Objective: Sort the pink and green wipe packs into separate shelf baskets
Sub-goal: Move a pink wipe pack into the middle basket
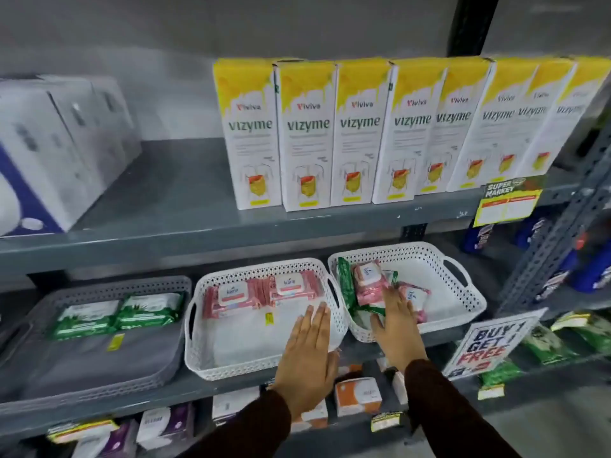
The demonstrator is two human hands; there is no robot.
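Fingers (319, 317) of my left hand (307, 355) lie straight and together, flat over the near right rim of the middle white basket (198, 325), gripping nothing. My right hand (396, 322) reaches into the right white basket (463, 292), fingers spread over the mixed packs; I cannot tell whether they have closed on one, since the palm hides the contact.

Two pink packs (231, 300) lie flat at the back of the middle basket, side by side, long axes running left to right, labels up. Two green packs (115, 314) lie the same way in the grey basket (99, 375) on the left. In the right basket a pink pack (367, 280) tilts with its long axis front to back, a second pink one (413, 297) lies beside my fingers, and a green pack (344, 285) stands on edge against the left wall.

All three baskets sit on a grey metal shelf (231, 388). Yellow and white cartons (307, 133) stand upright on the shelf above, and a "buy 1 get 1 free" sign (489, 345) hangs at right.
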